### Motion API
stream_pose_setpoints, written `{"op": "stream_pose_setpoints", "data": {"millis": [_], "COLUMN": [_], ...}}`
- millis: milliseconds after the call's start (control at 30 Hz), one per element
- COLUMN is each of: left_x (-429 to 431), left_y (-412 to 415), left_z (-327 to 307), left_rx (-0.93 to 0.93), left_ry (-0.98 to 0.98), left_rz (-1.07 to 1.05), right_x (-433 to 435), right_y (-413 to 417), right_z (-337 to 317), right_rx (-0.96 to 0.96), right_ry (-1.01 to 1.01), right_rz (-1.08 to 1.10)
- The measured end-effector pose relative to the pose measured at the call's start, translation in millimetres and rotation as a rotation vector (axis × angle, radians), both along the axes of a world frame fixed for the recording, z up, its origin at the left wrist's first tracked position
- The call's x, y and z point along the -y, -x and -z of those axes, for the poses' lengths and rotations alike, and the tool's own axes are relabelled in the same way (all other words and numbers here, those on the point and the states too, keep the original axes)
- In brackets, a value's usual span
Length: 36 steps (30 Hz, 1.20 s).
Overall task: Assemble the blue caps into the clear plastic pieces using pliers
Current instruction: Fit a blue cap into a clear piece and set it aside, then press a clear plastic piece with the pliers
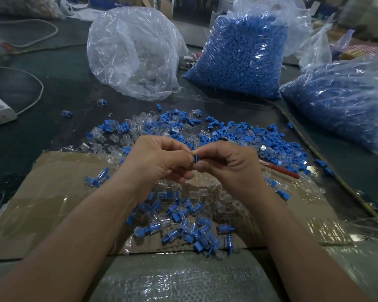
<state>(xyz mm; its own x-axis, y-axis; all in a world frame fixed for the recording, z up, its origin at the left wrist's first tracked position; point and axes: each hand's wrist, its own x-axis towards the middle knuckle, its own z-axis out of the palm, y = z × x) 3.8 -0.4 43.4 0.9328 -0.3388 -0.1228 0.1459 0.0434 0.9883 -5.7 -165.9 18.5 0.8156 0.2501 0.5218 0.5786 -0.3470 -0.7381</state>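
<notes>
Left hand (159, 162): I see it pinching a blue cap (196, 159) above the cardboard (52, 192), near its far edge.
Right hand (231, 166): pinching the same cap.
Pliers (279, 170): lying near the cardboard's right edge.

One blue cap (196, 159) pinched between left hand (159, 162), right hand (231, 164); loose caps (277, 144), clear pieces (116, 138) heaped behind; red-handled pliers (280, 170) rightward.
</notes>
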Motion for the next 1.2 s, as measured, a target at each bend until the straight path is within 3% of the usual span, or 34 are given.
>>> {"op": "stream_pose_setpoints", "data": {"millis": [533,667,800,867,1033,1200], "left_x": [2.3,2.5,1.6,1.1,1.4,1.4], "left_y": [-0.5,0.0,-0.6,-1.1,-2.6,-4.1], "left_z": [2.2,3.2,4.5,5.0,6.2,8.1], "left_rx": [-0.028,-0.015,-0.003,0.003,0.015,0.014], "left_ry": [0.038,0.038,0.055,0.063,0.075,0.082], "left_rz": [-0.01,-0.03,-0.069,-0.084,-0.095,-0.088], "right_x": [1.2,8.0,42.1,59.0,70.2,70.6], "right_y": [3.0,3.2,-3.9,-5.0,-4.3,-8.0], "right_z": [-3.8,-11.6,-21.7,-23.8,-22.8,-16.5], "right_rx": [-0.015,-0.13,-0.214,-0.32,-0.765,-0.793], "right_ry": [0.032,0.078,0.253,0.308,0.682,0.805], "right_rz": [0.034,0.15,0.617,0.741,0.625,0.598]}}
